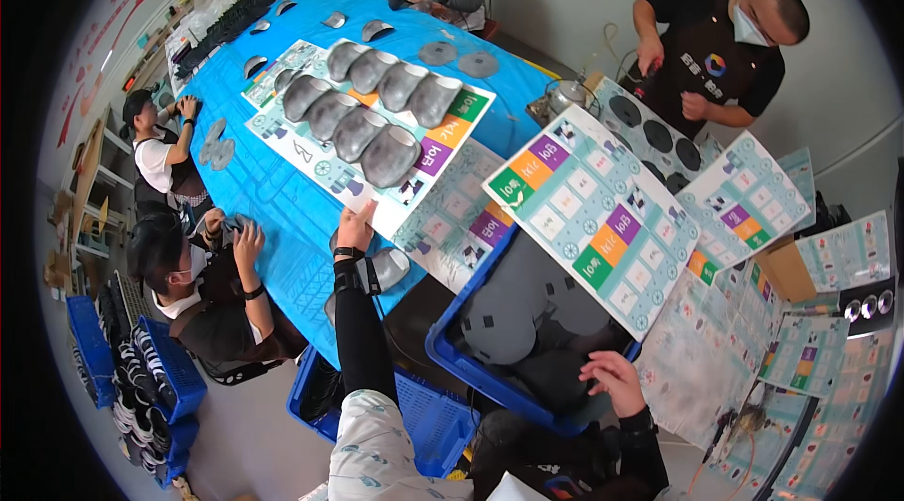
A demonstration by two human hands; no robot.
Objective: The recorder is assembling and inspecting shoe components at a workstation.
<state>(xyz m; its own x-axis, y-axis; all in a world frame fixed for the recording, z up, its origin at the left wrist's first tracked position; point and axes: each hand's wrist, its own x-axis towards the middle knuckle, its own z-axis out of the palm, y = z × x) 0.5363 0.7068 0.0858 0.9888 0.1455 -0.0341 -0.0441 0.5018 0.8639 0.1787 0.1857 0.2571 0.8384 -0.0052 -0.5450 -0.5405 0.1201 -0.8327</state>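
At frame centre the left hand (355,230) pinches the printed board (372,129) loaded with grey pads (390,155), mid-shift I judge, while the open right hand (614,379) rests on the blue bin (452,360) at lower right.

1. You wore the single fisheye camera on your head; it looked steeply down, edges bending near the rim.
2. The blue table (282,190) filled the upper left; your forearms entered from below.
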